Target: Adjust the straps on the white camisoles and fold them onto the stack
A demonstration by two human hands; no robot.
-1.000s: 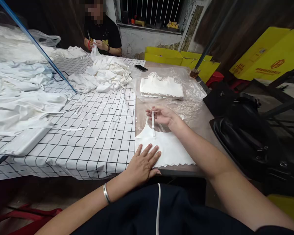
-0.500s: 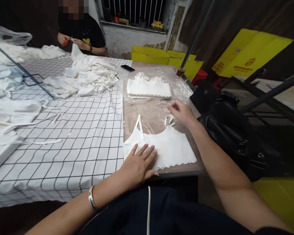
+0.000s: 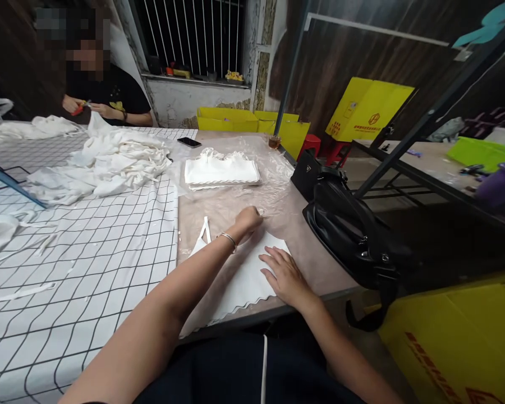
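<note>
**One white top on the table, a stack already laid by**

The white garment (image 3: 239, 275) lies flat at the near edge of the brown table (image 3: 311, 252). The left hand (image 3: 249, 217) reaches across to the garment's far right corner, fingers curled there; whether it pinches a strap I cannot tell. The right hand (image 3: 284, 275) rests open and flat on the garment's right side. Beyond the garment a neat stack of folded white pieces (image 3: 221, 171) sits on clear plastic, seemingly finished. Left of that stack, a loose heap of white pieces (image 3: 105, 165) remains on the checked cloth (image 3: 88, 269)
</note>
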